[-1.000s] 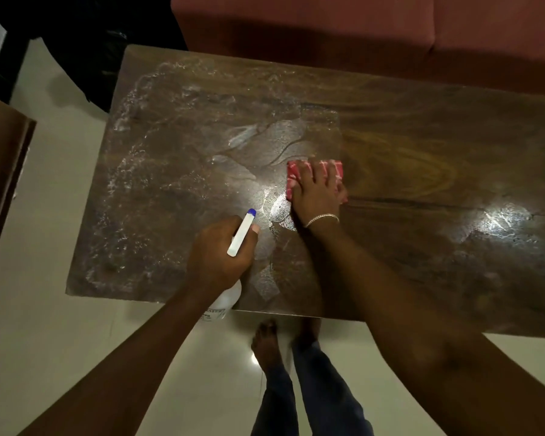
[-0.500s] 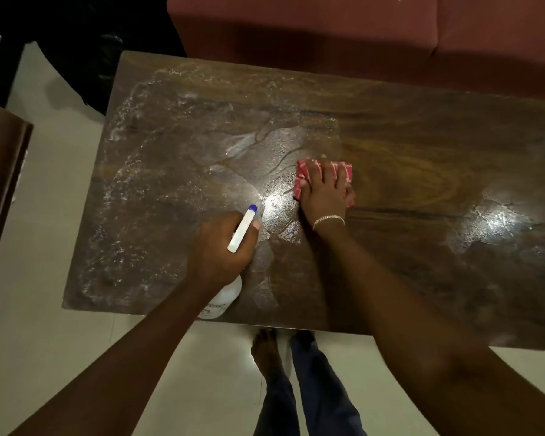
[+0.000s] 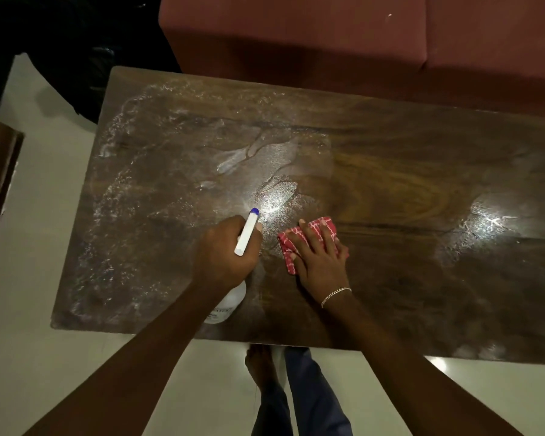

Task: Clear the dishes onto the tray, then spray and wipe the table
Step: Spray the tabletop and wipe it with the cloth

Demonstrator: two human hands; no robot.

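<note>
With no dishes on the table [image 3: 422, 146], clearing seems done and wiping is partway: the left hand [image 3: 224, 256] grips the spray bottle [image 3: 247, 231] near the front edge, the right hand [image 3: 320, 259] presses the red cloth [image 3: 323, 224] flat beside it, and wet film covers the left half.

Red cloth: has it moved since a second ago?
Yes. The red cloth under the right hand slid toward the near edge of the table.
</note>
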